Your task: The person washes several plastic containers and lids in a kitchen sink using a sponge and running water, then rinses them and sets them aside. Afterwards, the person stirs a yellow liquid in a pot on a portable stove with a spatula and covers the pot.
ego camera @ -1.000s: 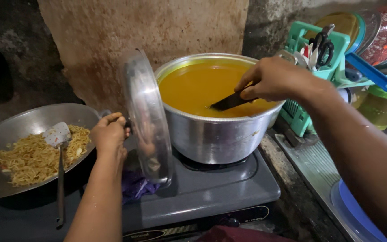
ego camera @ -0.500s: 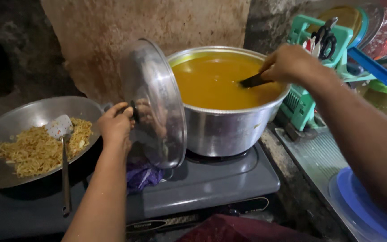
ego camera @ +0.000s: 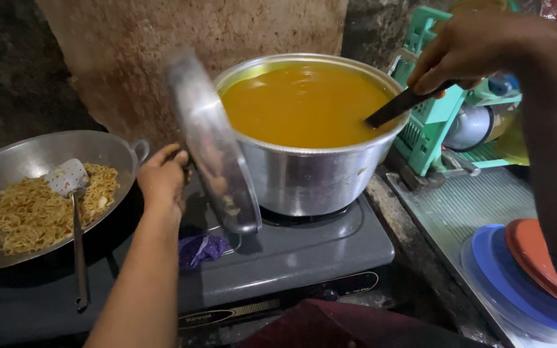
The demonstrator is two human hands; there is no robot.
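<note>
A big metal pot [ego camera: 311, 177] full of orange-yellow soup [ego camera: 301, 106] stands on the right burner of a grey stove [ego camera: 317, 254]. My right hand [ego camera: 472, 48] grips the dark handle of a ladle [ego camera: 398, 106] whose end dips into the soup at the pot's right side. My left hand [ego camera: 162, 177] holds the shiny metal lid [ego camera: 214, 145] upright on its edge, just left of the pot. The lid is blurred.
On the left burner sits a wok [ego camera: 27, 161] of fried noodles [ego camera: 30, 209] with a metal spatula [ego camera: 72, 212] resting in it. A purple cloth [ego camera: 201, 248] lies on the stove. A green rack [ego camera: 433, 109] stands right of the pot; blue and red plastic lids [ego camera: 523, 270] lie at lower right.
My right hand has carried the ladle to the pot's right edge. The lid in my left hand has turned more edge-on beside the pot. The view has shifted closer.
</note>
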